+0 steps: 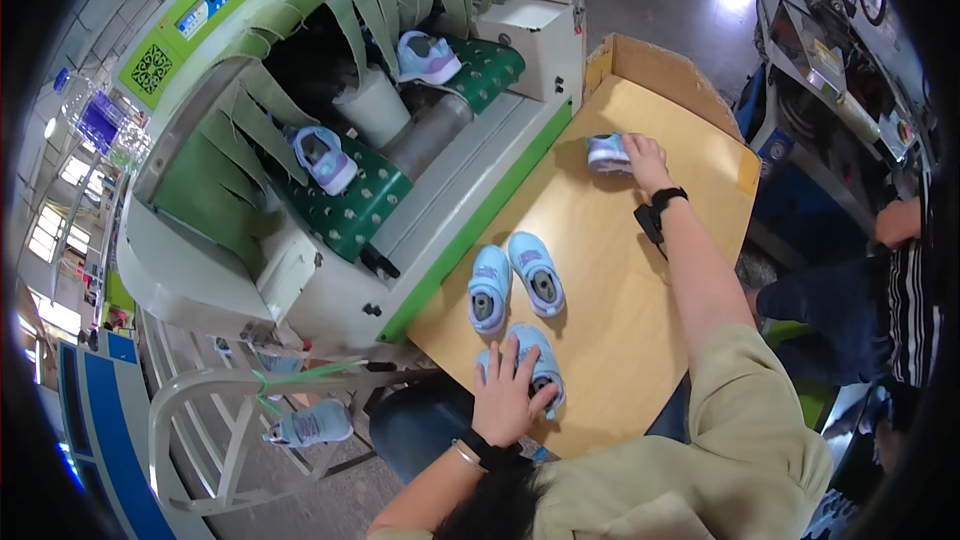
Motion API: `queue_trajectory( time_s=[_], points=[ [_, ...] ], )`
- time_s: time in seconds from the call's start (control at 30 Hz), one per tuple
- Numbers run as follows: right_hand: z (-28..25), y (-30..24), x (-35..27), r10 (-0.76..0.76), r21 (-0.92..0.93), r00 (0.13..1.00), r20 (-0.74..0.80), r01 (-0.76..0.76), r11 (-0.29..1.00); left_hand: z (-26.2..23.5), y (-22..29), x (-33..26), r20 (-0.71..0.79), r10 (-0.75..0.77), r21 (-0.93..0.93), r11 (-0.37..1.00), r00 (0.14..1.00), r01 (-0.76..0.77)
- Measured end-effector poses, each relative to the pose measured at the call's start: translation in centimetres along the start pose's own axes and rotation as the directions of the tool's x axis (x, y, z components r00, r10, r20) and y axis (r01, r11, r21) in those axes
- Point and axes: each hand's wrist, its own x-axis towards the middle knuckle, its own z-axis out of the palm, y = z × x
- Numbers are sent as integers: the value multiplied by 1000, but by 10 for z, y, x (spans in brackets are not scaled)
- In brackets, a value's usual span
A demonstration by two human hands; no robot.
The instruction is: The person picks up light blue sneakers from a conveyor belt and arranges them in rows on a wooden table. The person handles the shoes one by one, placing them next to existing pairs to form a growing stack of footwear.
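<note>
At the far end of the wooden tabletop (610,270), my right hand (650,162) is closed round the end of a light blue and lilac shoe (606,153). My left hand (503,400) lies with fingers spread over light blue shoes by the near edge. One such shoe (533,343) shows beside its fingertips; the palm and fingers hide much of what lies under them. Just beyond stands a pair, a left shoe (487,288) and a right shoe (537,275), side by side with grey inserts in their openings.
Left of the table is a machine with green strip curtains (240,130). Its two green dotted belts carry one shoe (325,158) and another shoe (427,57). A cardboard edge (670,75) borders the table's far end. A metal rack (215,420) stands lower left; a seated person (850,310) is at right.
</note>
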Motion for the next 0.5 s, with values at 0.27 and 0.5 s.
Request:
queue_trajectory(
  time_s=[0.27, 0.5],
  points=[
    [-2, 23, -71, -173, 330, 972, 158, 114, 937, -9, 2, 6, 129, -89, -25, 995, 988, 93],
    [-6, -33, -187, -360, 566, 795, 487, 26, 824, 9, 63, 54, -254, 24, -253, 963, 967, -91]
  ],
)
